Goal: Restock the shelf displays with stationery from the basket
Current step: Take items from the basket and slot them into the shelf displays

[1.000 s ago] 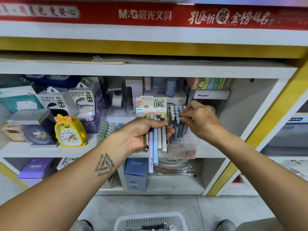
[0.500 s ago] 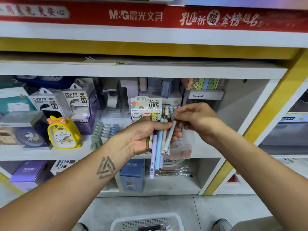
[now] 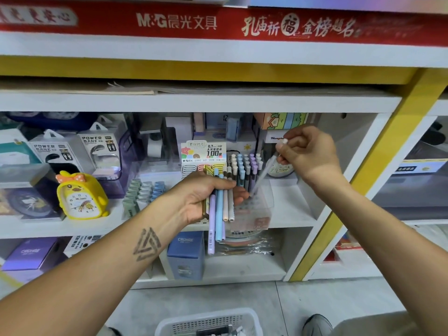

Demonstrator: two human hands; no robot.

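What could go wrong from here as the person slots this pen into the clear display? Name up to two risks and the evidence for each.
1. The right hand holds the single pen by its top, tilted, so the tip may miss its slot in the clear display box.
2. The left hand grips the bundle of pens near their upper ends; the long lower ends hang free and one may slip out.

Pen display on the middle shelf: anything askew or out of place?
Nothing damaged or spilled. Pens in the clear display box stand upright in rows. The only slanted one is the pale pen the right hand pinches, tip angled down toward the box.
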